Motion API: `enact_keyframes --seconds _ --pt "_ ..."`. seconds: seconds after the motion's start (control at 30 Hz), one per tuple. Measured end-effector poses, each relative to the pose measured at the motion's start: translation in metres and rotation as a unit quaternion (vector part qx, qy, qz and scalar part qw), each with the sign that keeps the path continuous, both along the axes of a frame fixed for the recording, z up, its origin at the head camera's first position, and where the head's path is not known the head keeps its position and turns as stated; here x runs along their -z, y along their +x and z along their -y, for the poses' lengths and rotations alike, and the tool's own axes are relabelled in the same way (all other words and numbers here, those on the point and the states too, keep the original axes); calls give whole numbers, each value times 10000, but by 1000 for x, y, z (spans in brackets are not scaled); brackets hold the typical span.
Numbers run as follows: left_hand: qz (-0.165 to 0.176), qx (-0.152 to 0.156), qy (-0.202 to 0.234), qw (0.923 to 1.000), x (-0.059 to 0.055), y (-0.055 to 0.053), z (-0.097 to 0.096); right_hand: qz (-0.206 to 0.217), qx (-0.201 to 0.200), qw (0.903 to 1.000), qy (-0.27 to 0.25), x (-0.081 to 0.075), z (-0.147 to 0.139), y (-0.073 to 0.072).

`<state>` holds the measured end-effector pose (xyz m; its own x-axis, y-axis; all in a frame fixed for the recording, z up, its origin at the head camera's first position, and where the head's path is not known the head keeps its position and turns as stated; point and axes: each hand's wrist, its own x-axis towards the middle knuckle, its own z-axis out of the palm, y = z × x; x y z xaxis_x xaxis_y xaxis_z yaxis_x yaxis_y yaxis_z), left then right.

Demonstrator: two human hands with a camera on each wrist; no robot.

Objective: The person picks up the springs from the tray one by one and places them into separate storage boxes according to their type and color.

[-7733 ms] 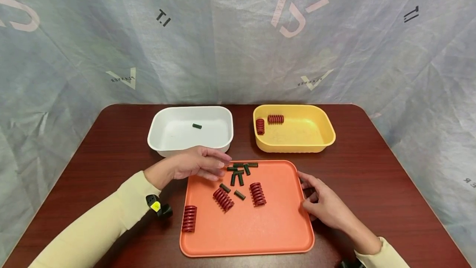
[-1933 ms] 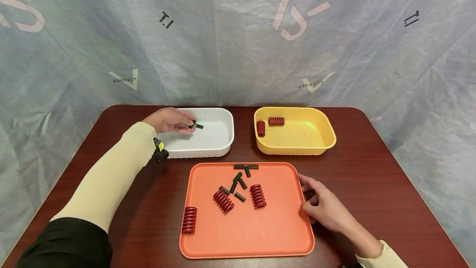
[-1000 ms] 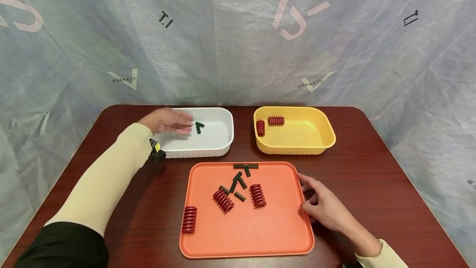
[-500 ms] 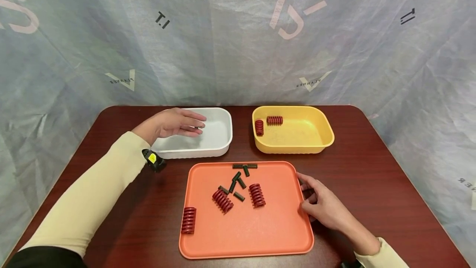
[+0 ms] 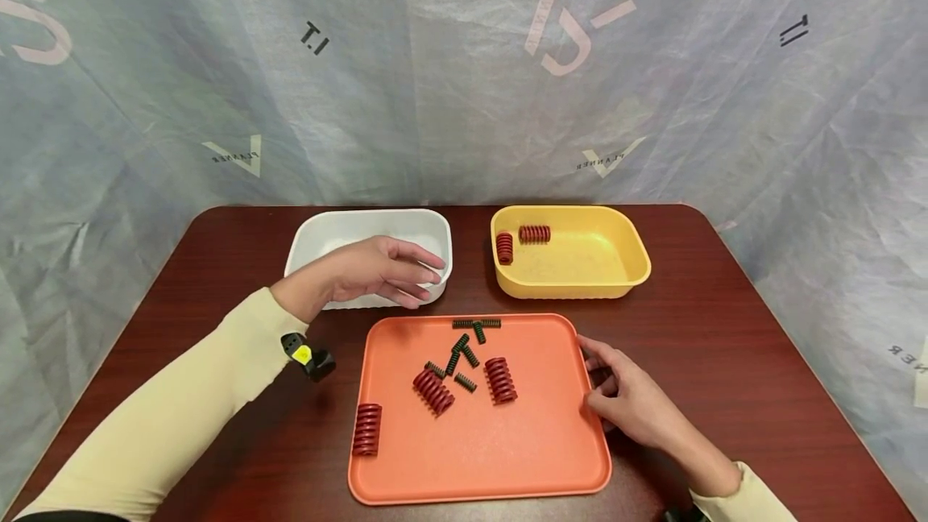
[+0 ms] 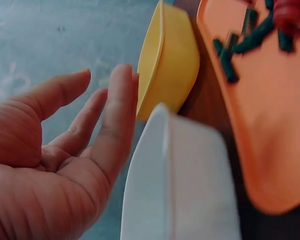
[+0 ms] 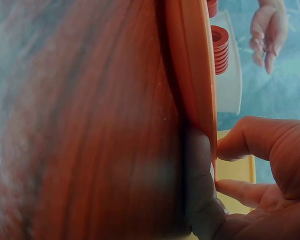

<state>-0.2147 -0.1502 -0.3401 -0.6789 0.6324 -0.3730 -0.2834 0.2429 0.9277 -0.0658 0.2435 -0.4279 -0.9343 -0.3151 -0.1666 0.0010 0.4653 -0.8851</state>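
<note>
Left hand point(image 5: 380, 271) is near mid-frame, over the front right of the white bin point(image 5: 370, 220), fingers loosely spread, nothing in them; the green springs point(image 5: 479, 333) sit lower and a bit right of it on the orange tray point(image 5: 529, 449), so it's the nearer hand; two springs run left to right along the tray's upper rim, the rest slant every which way; right hand point(image 5: 631, 397) has the tray's right edge pinched; seems only the rim stands between the left hand and the top springs, though lower down one green spring looks jammed up against a chunky red spring point(image 5: 433, 391); yellow bin point(image 5: 573, 292) is off upper right.
</note>
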Motion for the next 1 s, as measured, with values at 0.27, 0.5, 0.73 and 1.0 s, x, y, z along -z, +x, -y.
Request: enact_keyframes --seconds 0.27,0.5,0.73,1.0 --pt "119 222 181 9995 12 24 -22 34 26 10000 29 0 1 -1" --pt "153 204 321 9992 31 32 -31 -24 10 10000 68 0 1 -1" --pt "283 -40 278 9992 49 40 -35 -13 22 9999 112 0 1 0" --pt "290 -28 322 9991 62 43 -35 -7 18 10000 21 0 1 0"
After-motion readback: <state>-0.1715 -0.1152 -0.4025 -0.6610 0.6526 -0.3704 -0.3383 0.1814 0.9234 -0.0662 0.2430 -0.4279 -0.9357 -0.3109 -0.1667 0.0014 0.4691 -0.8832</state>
